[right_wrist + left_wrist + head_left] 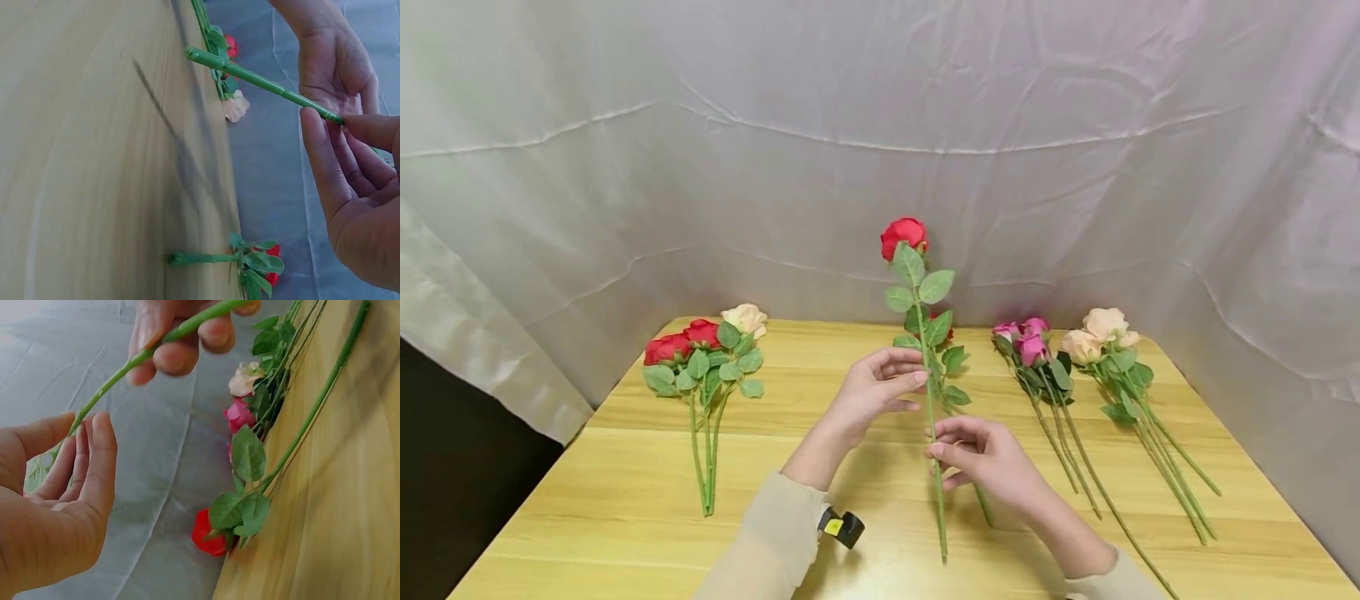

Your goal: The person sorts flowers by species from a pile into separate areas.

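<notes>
A red rose point(905, 238) with a long green stem is held upright above the table, between both hands. My left hand point(874, 392) pinches the stem below the leaves, thumb against fingertips. Lower down, my right hand point(988, 460) pinches the same stem; its cut end point(203, 57) sticks out past the fingers in the right wrist view. Behind the held rose, another red rose point(208, 532) lies on the table, its bloom and leaves partly covered in the head view.
On the wooden table point(625, 475), red roses point(667, 348) and a cream rose point(747, 319) lie at the left. Pink roses point(1032, 348) lie right of the hands, with cream roses point(1105, 325) farther right. A grey curtain point(820, 200) hangs behind.
</notes>
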Motion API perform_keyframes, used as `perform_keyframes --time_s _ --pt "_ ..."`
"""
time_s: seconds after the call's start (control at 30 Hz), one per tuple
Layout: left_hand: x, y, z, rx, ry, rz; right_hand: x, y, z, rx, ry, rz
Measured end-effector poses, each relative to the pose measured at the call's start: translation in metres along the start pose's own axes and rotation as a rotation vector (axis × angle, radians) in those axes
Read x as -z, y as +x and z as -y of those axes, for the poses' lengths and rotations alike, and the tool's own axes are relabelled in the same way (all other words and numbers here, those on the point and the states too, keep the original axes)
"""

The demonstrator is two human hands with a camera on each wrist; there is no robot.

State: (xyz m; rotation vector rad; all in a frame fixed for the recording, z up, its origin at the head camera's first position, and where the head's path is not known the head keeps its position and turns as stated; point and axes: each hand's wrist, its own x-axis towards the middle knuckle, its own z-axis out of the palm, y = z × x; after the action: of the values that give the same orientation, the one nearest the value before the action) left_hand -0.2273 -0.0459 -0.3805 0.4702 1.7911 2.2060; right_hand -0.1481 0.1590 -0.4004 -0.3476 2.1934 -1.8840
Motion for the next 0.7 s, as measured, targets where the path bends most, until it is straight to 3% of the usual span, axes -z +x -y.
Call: perform_keyframes --time_s 0.13,0.3,0.53,0.7 --pt "0.01 -0.003 -0.004 -0.02 0.015 0.012 0.007 -0.003 0.002 0.001 -0.009 0.011" --pt "0.031 -0.008 -0.01 -0.017 0.023 -0.046 0.02 -0.008 0.002 0.009 -0.024 -0.033" --pt "0.073 -0.023 -0.018 -0.013 0.078 -0.153 0.041 -0.018 -0.006 -0.043 -0.044 -0.102" --pt "0.109 -0.038 -0.022 0.002 0.132 -0.219 0.061 -0.021 -0.015 -0.087 -0.091 -0.108"
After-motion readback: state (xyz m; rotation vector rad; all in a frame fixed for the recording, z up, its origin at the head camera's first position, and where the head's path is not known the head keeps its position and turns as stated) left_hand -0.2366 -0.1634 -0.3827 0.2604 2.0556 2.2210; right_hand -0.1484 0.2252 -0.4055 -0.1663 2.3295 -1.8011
